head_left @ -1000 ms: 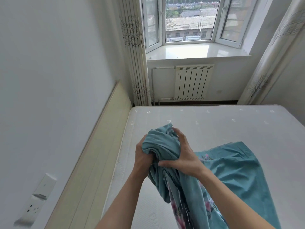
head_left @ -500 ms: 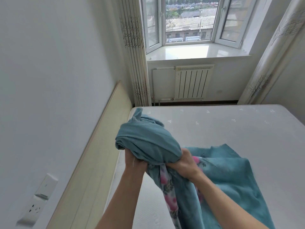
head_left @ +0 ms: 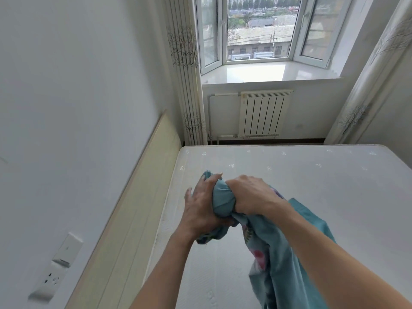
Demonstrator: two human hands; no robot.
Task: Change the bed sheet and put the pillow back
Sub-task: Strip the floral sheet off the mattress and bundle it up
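Sheet (head_left: pixel 223 200), teal woven cloth with pink floral print, bunched centre frame; left hand (head_left: pixel 200 207) and right hand (head_left: pixel 252 195) both clench it above quilted white mattress (head_left: pixel 323 190).

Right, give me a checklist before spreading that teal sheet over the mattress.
1. Right hand has a grip on the teal sheet: ok.
2. Left hand has a grip on it: ok, fingers wrap the bunch.
3. Sheet unbunched: not ok, still wadded between the hands.
4. Mattress bare: ok in the visible part.
5. Sheet corner found: cannot tell.
6. Pillow nearby: cannot tell, none in view.
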